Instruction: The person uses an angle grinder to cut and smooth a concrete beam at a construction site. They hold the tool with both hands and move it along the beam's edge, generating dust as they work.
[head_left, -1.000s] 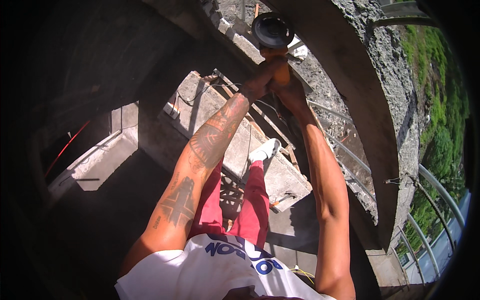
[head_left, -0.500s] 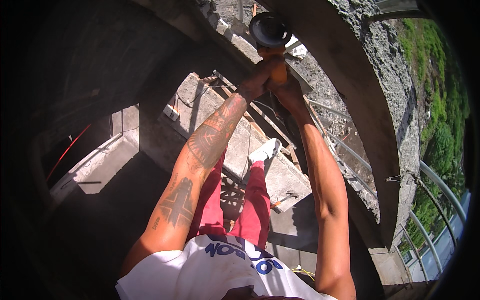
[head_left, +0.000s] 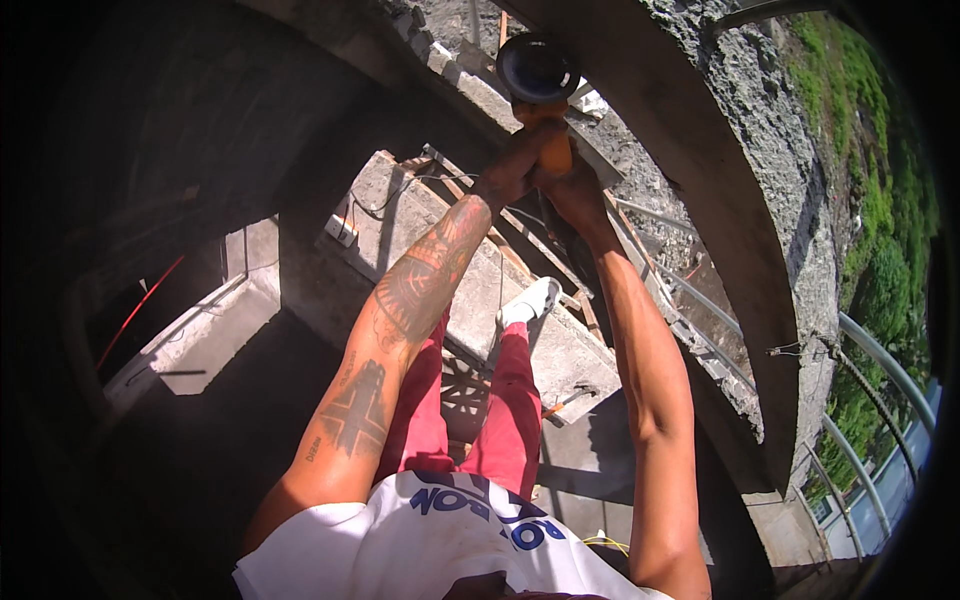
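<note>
Both my arms reach up and forward to an orange power tool (head_left: 555, 153) with a black, round, cup-shaped head (head_left: 538, 68) at its far end. My left hand (head_left: 512, 165), on the tattooed arm, closes around the tool's body from the left. Just below and to the right, my right hand (head_left: 573, 192) grips it too. The fingers are partly hidden by shadow and overlap. The cup is close to the underside of a curved concrete beam (head_left: 735, 190). Whether it touches the concrete, I cannot tell.
A white shoe (head_left: 540, 297) rests on a concrete ledge (head_left: 470, 300) below me. Wooden strips (head_left: 590, 318) and a thin cable (head_left: 375, 210) lie along it. A white box (head_left: 341, 231) sits at its left end. Metal rails (head_left: 870, 360) and greenery (head_left: 880, 290) show at right.
The view has shifted slightly, and the black cup sits a little lower in it. Both hands keep their grip on the tool.
</note>
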